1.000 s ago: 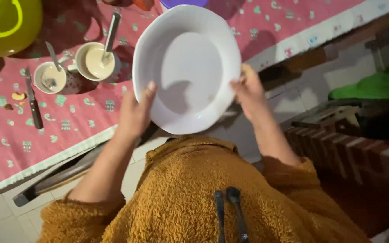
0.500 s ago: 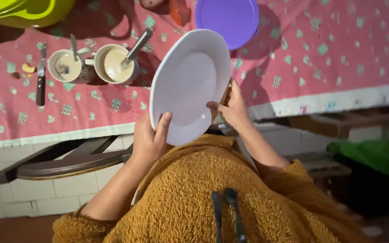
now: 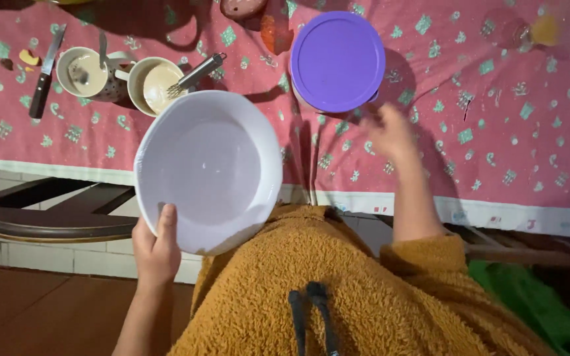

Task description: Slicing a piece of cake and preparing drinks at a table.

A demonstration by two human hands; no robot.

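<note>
White bowl [image 3: 209, 171]: formerly two-handed, now pinched at near rim by left hand [image 3: 156, 250] alone, level, overhanging tabletop [image 3: 529, 151] edge. Right hand [image 3: 390, 135]: released, fingers spread, blurred, nearing purple lid [image 3: 338, 60].

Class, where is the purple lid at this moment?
In the head view, the purple lid sits top centre on the pink tablecloth, just beyond the right hand.
</note>
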